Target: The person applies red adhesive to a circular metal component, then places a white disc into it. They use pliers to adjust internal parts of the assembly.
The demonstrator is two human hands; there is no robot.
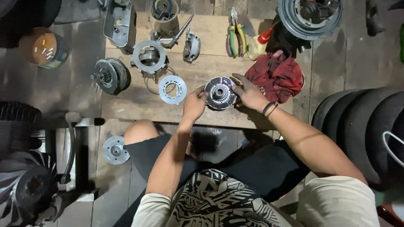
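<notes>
While sitting over a wooden board [139, 105] laid on the plank floor, a person is gripping a round metal hub [220, 93] at the board's near edge, both hands closing on its rim. Left hand [195, 104] is clamping the hub's left side with curled fingers; right hand [249, 94] is pinching its right side, fingers spread over the top. Just left of the hub, a flat toothed ring [172, 89] is lying on the board, and a red rag [275, 75] is bunching beside the right hand. Farther off, a gear cluster [111, 75], a ring housing [149, 56] and green-handled pliers [236, 37] are resting.
</notes>
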